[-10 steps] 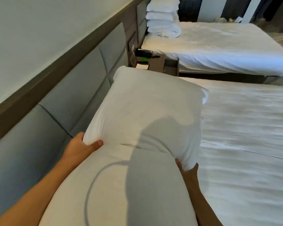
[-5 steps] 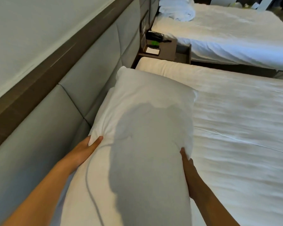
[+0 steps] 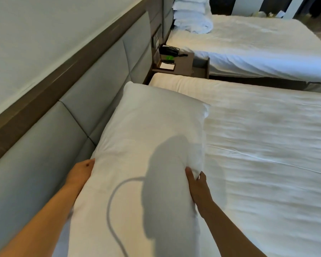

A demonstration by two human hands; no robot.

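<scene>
The near bed (image 3: 267,164) fills the right half of my view, its white sheet pulled flat. The padded grey headboard (image 3: 44,154) runs along its left side toward the far end of the room. Past a narrow gap stands the far bed (image 3: 258,43), made the same way, with a stack of pillows (image 3: 191,17) at its head. The frame cuts off the top of the stack, so I cannot count it. Between the 2 beds sits a nightstand (image 3: 183,64) carrying a black telephone (image 3: 170,51) and a white notepad (image 3: 167,66).

The pillow (image 3: 146,136) I am handling points lengthwise away from me, over the head end of the near bed and just beside the headboard. I hold it by its 2 long edges, which I judge lets me steer it square against the padding. I cannot tell whether its far end already rests on the sheet. Its near end runs out of the bottom of the frame.

My right grip (image 3: 197,184) grasps the pillow's right edge, thumb on top and fabric bunched under it. My left grip (image 3: 81,172) sits against the left edge, but its fingers are hidden behind the pillow. I cannot tell whether it clasps the pillow or only presses it. A shadow crosses the pillow's middle and dims the right grip.
</scene>
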